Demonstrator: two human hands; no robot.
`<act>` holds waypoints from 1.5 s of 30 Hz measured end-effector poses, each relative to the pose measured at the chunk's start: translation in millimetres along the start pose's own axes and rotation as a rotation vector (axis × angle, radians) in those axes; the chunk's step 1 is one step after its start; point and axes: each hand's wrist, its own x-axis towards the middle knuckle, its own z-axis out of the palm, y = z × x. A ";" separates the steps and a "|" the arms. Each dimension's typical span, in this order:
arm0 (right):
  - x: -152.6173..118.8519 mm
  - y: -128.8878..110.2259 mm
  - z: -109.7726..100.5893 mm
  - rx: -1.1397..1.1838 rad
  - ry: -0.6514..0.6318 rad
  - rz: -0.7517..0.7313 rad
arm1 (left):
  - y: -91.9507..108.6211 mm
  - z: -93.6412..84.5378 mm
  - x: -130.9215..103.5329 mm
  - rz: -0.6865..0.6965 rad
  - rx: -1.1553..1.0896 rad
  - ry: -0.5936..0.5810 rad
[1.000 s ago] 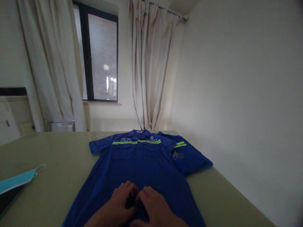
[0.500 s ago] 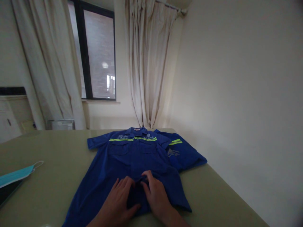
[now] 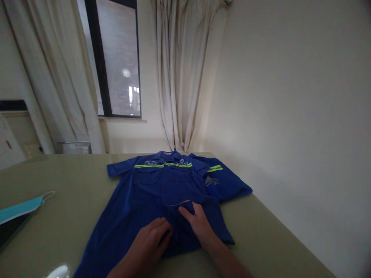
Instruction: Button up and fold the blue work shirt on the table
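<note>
A blue short-sleeved work shirt (image 3: 127,212) lies spread front up, its collar at the far end and yellow-green reflective stripes across the chest. Low on its front, my right hand (image 3: 198,222) pinches the edge of the front opening between thumb and fingers and lifts it a little. Just to the left and nearer, my left hand (image 3: 153,239) rests on the shirt, its fingers curled toward the thumb around the cloth. The fingertips of the left hand are partly hidden.
A folded blue garment (image 3: 228,183) with a grey print lies partly under the shirt's right side. On the table (image 3: 72,185), a light-blue face mask (image 3: 21,208) rests on a dark flat object (image 3: 13,231) at left. A white object (image 3: 58,271) shows at the bottom edge.
My right hand has moved right and slightly up, raising the shirt's front edge. My left hand's fingers have curled in more. The camera view has tilted down slightly.
</note>
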 end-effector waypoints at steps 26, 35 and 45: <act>-33.0 -46.0 1.8 -0.178 -0.176 -0.474 | -2.4 0.9 -4.5 0.065 0.079 0.114; -30.5 -35.9 5.5 -0.196 -0.193 -0.417 | -17.2 9.1 -3.8 0.132 0.040 0.339; -35.3 -19.4 8.3 -0.324 -0.159 -0.745 | -16.8 13.3 -1.1 0.075 -0.177 0.398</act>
